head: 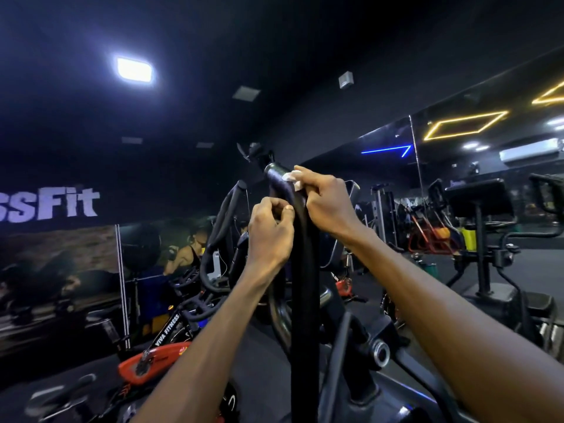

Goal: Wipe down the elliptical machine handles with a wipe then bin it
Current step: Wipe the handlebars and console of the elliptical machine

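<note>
A white wipe is pressed by the right hand against the elliptical handle; the handle is gripped lower by the left hand.

The tall handle looks wrapped in matt black foam with a faint sheen near its top, the wipe is thin crumpled white paper or cloth, and the pivot bolt is shiny metal.

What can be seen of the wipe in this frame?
The wipe shows as a small white crumpled scrap, mostly hidden under the right hand, whose fingers press it against the upper end of the black padded handle. Only its bunched edge peeks out, near the handle's top bend. Its material cannot be told.
</note>
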The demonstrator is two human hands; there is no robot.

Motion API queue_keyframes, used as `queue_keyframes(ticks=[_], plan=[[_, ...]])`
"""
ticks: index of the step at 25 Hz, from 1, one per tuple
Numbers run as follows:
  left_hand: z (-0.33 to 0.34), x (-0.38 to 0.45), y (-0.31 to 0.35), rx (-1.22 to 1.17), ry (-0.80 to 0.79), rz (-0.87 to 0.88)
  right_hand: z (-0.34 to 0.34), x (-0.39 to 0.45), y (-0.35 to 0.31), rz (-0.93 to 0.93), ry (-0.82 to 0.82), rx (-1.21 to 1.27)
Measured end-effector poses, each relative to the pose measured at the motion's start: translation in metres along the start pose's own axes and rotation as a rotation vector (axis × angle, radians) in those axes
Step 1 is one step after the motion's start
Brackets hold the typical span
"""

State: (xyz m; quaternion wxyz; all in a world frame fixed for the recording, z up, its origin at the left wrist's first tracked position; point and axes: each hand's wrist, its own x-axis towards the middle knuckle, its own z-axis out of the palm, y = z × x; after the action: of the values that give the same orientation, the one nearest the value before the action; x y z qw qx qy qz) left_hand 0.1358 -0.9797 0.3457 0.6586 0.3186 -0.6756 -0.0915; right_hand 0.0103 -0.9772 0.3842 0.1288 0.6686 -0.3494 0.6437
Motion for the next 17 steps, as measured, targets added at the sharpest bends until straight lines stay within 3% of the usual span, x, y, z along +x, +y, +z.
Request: queue_keyframes(ticks=[3,7,11,13,17], plan=[[0.001,0.007,0.007,0.020,0.057,0.045,0.005,0.004,0.002,-0.042,-0.076,0.054],[0.007,0.014,0.015,0.052,0.100,0.066,0.003,0.023,0.018,0.195,-0.089,0.289],[0.015,0.029,0.015,0.106,0.139,0.074,0.007,0.043,0.017,0.084,-0.167,0.234],[0.021,0.038,0.019,0.112,0.171,0.041,0.008,0.061,0.019,0.134,-0.247,0.264],[0.026,0.045,0.019,0.113,0.206,-0.023,0.018,0.057,0.038,0.310,-0.291,0.588]])
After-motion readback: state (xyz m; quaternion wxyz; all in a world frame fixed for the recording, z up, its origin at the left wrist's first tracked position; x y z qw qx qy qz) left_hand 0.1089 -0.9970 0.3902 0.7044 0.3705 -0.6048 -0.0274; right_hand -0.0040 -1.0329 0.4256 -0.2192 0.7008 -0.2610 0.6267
